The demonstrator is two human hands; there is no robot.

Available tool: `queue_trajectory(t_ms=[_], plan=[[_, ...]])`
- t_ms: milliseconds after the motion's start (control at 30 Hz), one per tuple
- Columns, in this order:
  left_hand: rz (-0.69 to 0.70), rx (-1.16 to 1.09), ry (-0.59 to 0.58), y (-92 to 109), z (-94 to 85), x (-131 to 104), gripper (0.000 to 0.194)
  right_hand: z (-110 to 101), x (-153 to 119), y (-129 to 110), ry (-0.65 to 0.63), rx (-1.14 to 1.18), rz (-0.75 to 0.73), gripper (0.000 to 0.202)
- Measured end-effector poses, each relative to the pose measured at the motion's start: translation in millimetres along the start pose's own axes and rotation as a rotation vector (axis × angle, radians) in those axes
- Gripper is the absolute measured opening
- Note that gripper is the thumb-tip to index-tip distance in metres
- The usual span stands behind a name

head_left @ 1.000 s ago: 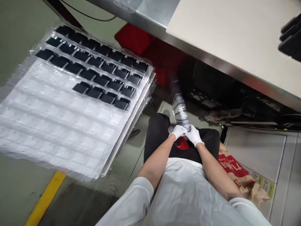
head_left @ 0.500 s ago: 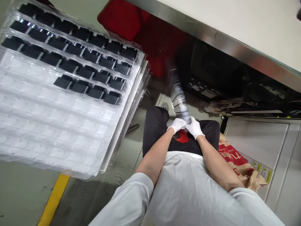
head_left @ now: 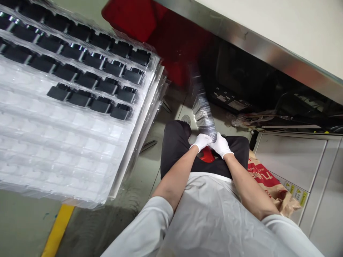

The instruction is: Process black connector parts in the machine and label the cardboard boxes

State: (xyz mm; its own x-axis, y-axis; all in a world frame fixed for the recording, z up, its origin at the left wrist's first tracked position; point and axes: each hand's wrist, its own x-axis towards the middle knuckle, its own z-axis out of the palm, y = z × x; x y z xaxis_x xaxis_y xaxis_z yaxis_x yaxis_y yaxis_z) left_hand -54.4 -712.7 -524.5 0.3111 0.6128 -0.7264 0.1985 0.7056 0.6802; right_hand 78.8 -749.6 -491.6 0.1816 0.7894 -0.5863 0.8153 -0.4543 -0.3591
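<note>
My hands (head_left: 221, 145) grasp ribbed plastic piece (head_left: 203, 112) by near end | RISK: far end may droop | CAUSE: one-end hold

On the person's left, the clear plastic tray (head_left: 77, 150) tops a layered stack, black pieces (head_left: 80, 98) sitting across its far rows; four of them make up the nearest row; down below, a yellow stripe (head_left: 57, 232) crosses the greenish floor (head_left: 21, 223); ahead, the pale bench top (head_left: 281, 21) has a metal edge (head_left: 241, 36).
</note>
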Motion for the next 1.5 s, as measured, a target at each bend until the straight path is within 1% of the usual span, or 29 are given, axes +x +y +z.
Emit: queue_trajectory(t_ms=[133,367,467,600,667,767,900,1033,1167,1333,1500], plan=[[0.008,0.017,-0.004,-0.4,-0.7,1.8,0.008,-2.0,1.6,-5.5,-0.001,-0.063,0.025,0.051],[0.023,0.065,-0.005,-4.7,-0.1,6.7,0.005,-3.3,1.6,-8.6,0.012,-0.105,0.038,0.035],[0.023,0.068,-0.019,-3.8,-0.4,6.7,0.008,-5.0,1.0,-7.0,0.009,-0.095,0.021,0.037],[0.011,0.069,-0.054,-0.3,-0.9,5.3,0.011,-11.6,1.5,-0.6,-0.030,-0.061,-0.042,0.047],[0.014,0.078,-0.057,0.2,-0.6,5.2,0.011,-14.2,2.5,2.4,-0.044,-0.054,-0.059,0.048],[0.034,0.115,-0.039,-0.8,0.7,5.8,0.011,-15.0,4.7,3.5,-0.054,-0.073,-0.056,0.049],[0.081,0.204,0.001,-1.0,2.0,7.4,0.015,-10.2,7.6,-2.6,-0.042,-0.148,0.000,0.051],[0.124,0.290,0.009,3.6,2.5,6.9,0.017,-2.3,7.7,-10.9,-0.005,-0.213,0.046,0.051],[0.119,0.356,0.025,10.4,4.1,1.2,0.018,3.0,5.2,-13.8,0.010,-0.250,0.054,0.055],[0.100,0.402,0.065,16.0,6.7,-4.7,0.014,0.9,2.8,-12.2,0.014,-0.261,0.042,0.043],[0.086,0.485,0.137,16.2,5.6,1.4,0.009,-2.2,1.6,-12.7,-0.004,-0.237,0.004,0.038]])
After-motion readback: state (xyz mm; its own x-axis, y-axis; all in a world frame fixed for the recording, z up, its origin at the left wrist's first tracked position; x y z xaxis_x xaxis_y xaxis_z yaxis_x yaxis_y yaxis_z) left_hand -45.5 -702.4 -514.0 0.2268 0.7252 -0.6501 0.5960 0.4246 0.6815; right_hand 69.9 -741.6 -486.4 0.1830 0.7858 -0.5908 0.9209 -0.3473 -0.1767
